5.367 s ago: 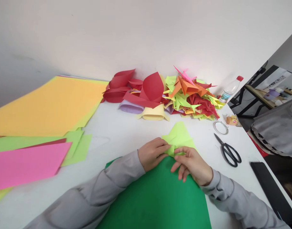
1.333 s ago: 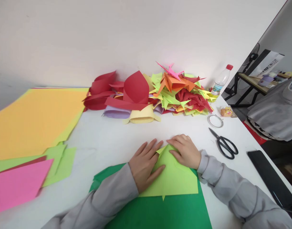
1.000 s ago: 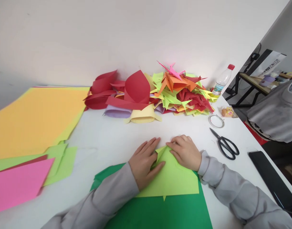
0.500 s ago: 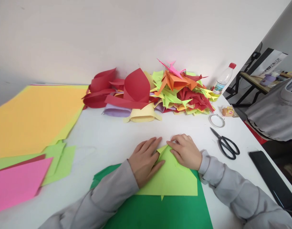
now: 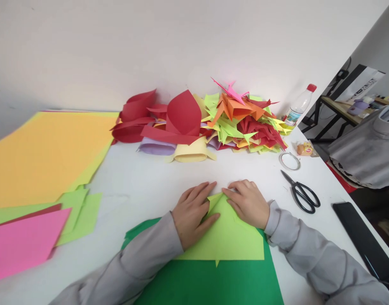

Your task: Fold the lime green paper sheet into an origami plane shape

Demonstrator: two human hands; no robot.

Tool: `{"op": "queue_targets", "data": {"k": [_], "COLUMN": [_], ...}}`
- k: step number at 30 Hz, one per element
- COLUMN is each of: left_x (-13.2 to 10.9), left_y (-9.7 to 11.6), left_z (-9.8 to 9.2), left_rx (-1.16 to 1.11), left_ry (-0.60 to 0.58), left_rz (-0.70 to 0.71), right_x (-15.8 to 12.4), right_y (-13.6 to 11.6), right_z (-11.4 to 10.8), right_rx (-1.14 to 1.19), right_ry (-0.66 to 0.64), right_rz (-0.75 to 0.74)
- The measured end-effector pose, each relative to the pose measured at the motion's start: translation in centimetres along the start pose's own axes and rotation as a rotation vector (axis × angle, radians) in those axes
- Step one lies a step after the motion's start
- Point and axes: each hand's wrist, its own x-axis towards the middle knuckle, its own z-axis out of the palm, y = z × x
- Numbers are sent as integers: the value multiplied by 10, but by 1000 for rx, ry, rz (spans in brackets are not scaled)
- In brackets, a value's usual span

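Two-handed here, working over the folded lime-green paper [image 5: 235, 241], lying on top of the dark green sheet [image 5: 213, 284] at the near side of the bench [image 5: 143, 178]. Laying the left hand [image 5: 192, 217] flat across its left flank, with fingers outstretched and thumb splayed. Bending the right hand [image 5: 249, 204] over the upper point, but showing too little to tell pinching from plain pressing. Not touching hand to hand, just leaving a slim gap around the lifted flap [image 5: 214, 202]. Looking like lining up a fold near that point, probably not creasing it yet. Calling next, by the look of it, for steadying the point on the right and flattening the flap on the left. Leaving the black-handled scissors [image 5: 295, 186] lying off to the right, near the tape roll [image 5: 281, 159].
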Motion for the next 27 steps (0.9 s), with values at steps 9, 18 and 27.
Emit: {"op": "queue_targets", "data": {"k": [9, 18, 27], "left_x": [1, 1, 0], "left_y": [2, 2, 0], "left_z": [-3, -3, -1], "left_rx": [20, 26, -32], "left_ry": [-16, -2, 54], "left_rz": [-4, 3, -5], "right_x": [-1, -1, 0], "right_y": [-1, -1, -1], "right_z": [2, 2, 1], "right_rx": [-74, -106, -135], "right_ry": [7, -9, -32], "right_rz": [-23, -24, -22]}}
